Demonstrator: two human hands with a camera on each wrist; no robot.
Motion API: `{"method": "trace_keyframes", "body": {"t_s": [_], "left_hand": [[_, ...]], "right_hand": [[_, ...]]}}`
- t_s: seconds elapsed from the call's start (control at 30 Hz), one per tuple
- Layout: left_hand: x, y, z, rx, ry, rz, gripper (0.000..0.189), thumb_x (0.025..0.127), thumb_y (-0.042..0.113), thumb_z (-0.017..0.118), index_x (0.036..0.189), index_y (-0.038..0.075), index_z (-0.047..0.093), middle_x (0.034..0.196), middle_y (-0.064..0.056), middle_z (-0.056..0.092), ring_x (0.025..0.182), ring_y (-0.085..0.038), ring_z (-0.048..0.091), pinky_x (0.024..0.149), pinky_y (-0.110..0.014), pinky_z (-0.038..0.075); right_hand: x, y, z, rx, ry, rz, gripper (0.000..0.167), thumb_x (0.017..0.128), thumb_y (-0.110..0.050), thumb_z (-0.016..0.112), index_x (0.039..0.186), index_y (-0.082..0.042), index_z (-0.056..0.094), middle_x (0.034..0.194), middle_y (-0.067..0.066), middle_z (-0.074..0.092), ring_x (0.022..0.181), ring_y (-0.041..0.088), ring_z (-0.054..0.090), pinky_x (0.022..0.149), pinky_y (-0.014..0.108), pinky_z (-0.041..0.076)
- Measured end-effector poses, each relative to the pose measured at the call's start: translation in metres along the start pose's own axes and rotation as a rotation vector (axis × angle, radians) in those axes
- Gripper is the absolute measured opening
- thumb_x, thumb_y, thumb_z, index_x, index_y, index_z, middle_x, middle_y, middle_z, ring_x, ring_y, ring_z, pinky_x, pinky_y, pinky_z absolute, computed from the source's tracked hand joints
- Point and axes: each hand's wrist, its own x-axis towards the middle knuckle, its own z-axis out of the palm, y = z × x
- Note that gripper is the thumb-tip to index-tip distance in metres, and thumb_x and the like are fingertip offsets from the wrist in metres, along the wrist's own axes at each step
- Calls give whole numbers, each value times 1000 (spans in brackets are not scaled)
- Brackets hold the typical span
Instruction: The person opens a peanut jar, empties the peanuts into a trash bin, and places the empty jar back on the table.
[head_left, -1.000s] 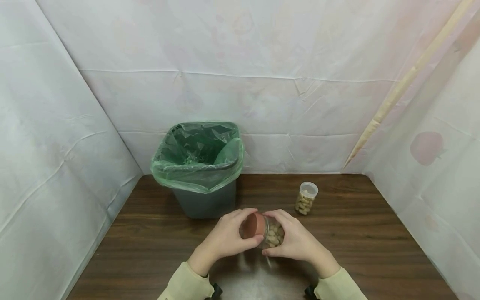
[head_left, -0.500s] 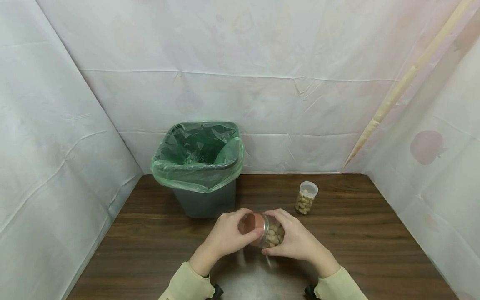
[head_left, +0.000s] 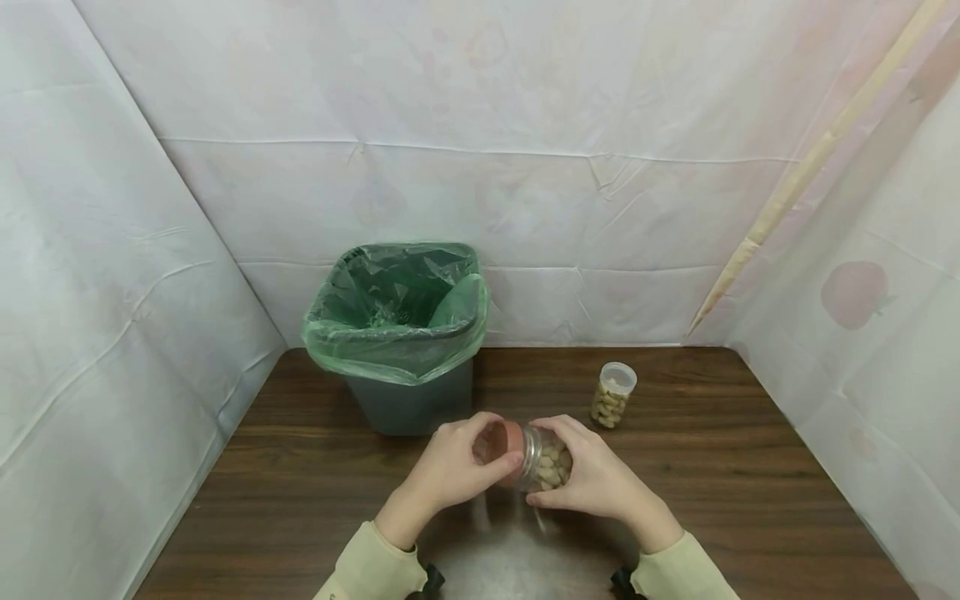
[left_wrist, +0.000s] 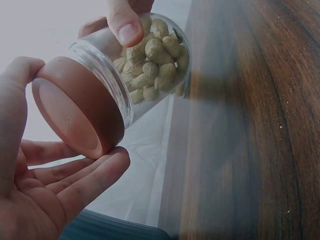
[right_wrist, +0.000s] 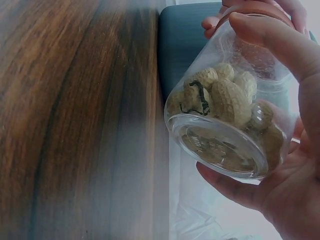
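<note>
A clear jar (head_left: 531,457) partly filled with peanuts in their shells (left_wrist: 155,55) lies tilted on its side between my hands, above the wooden table. My left hand (head_left: 450,468) grips the brown-orange screw lid (left_wrist: 90,100) by its edge, thumb on one side and fingertips on the other. In the left wrist view the lid sits at the jar's mouth, and ridged clear neck shows beside it. My right hand (head_left: 596,477) grips the jar's body near its base. A black mark shows on the jar in the right wrist view.
A second, smaller clear jar (head_left: 611,400) of peanuts with a whitish lid stands upright at the back right of the table (head_left: 735,467). A grey bin (head_left: 420,407) lined with a green bag (head_left: 397,367) stands back left. White cloth surrounds the table.
The left thumb has shifted on the lid. Jar and right hand have moved slightly right, and more of the clear neck shows between lid and peanuts.
</note>
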Motion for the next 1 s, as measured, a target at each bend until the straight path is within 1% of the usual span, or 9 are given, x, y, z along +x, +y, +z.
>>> {"method": "trace_keyframes", "body": {"t_s": [0.13, 0.33, 0.4, 0.57, 0.7, 0.8, 0.93, 1.0], "left_hand": [[0, -2, -1, 1, 11, 10, 49, 97, 56, 76, 130, 20, 72, 103, 6, 76, 83, -7, 70, 72, -27, 58], [0, -2, -5, -30, 3, -1, 51, 98, 52, 77, 135, 18, 70, 105, 6, 76, 84, -8, 72, 71, -25, 59], [0, -2, -6, -27, 7, 1, 51, 97, 51, 77, 136, 18, 70, 106, 6, 75, 85, -9, 72, 72, -25, 59], [0, -3, -8, 14, 37, 14, 51, 96, 50, 78, 136, 20, 71, 111, 7, 75, 89, -10, 69, 77, -29, 58], [0, -5, -9, 49, 51, 20, 51, 95, 50, 79, 136, 21, 71, 116, 5, 76, 99, -11, 70, 85, -34, 59], [-1, -7, -10, 77, 57, 11, 51, 94, 50, 80, 135, 22, 71, 119, 4, 76, 106, -11, 70, 91, -37, 59], [-1, -7, -11, 115, 56, -8, 50, 92, 51, 81, 133, 23, 72, 116, 5, 75, 102, -11, 69, 87, -36, 58], [-2, -7, -12, 123, 36, -20, 52, 91, 50, 82, 134, 23, 72, 113, 5, 74, 98, -12, 68, 83, -35, 57]], "right_hand": [[0, 0, -1, 3, -3, 13, 95, 70, -49, 104, 149, -22, 59, 136, -13, 62, 116, 10, 65, 95, 42, 59], [-1, 2, -2, 5, -7, 29, 96, 71, -54, 102, 150, -21, 58, 136, -13, 62, 116, 11, 65, 95, 43, 59], [-1, 2, -3, 9, -5, 33, 96, 71, -54, 102, 150, -22, 58, 135, -13, 62, 115, 11, 65, 94, 42, 59], [-2, 3, -6, 12, 5, 45, 94, 71, -54, 103, 149, -27, 58, 133, -16, 62, 115, 11, 65, 94, 41, 59], [-3, 3, -10, 15, 13, 52, 94, 69, -52, 104, 148, -29, 59, 133, -17, 62, 116, 12, 65, 96, 42, 58], [-3, 5, -13, 7, 20, 61, 94, 70, -53, 103, 148, -30, 58, 134, -17, 62, 117, 11, 65, 96, 42, 58], [-4, 9, -17, 0, 37, 64, 94, 70, -55, 103, 149, -30, 58, 135, -17, 62, 117, 10, 65, 96, 42, 59], [-4, 11, -19, 4, 45, 62, 94, 70, -53, 103, 148, -29, 58, 135, -16, 62, 117, 11, 65, 96, 42, 59]]}}
